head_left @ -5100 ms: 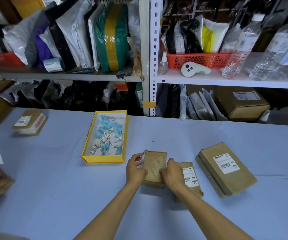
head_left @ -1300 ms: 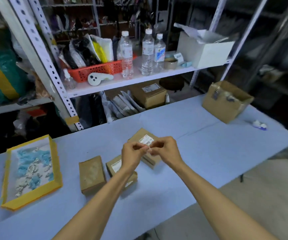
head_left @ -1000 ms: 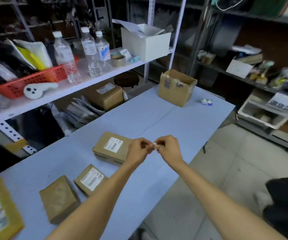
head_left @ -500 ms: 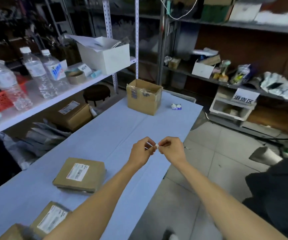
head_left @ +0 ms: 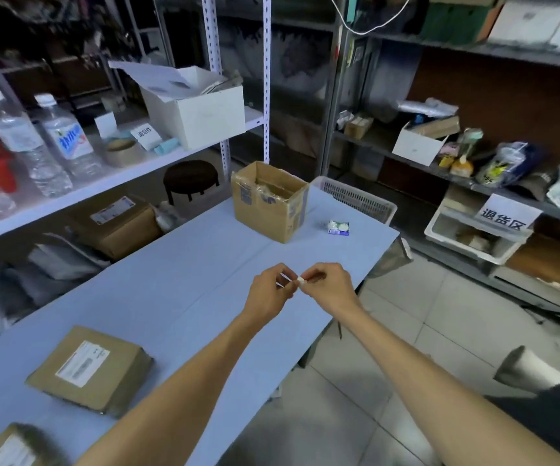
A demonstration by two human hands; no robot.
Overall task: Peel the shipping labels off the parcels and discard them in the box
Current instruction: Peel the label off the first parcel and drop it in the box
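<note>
Two parcels [head_left: 90,368] lie labels up at the bench's [head_left: 184,270] near left corner. Mid-bench, left hand [head_left: 268,290] and right hand [head_left: 327,285] pinch a rolled label [head_left: 300,281] between fingers, likely compacting it for the box [head_left: 268,201] at the far edge.

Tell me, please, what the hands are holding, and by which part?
A small rolled-up white label, pinched at its ends between the fingertips of the left hand and right hand.
</note>
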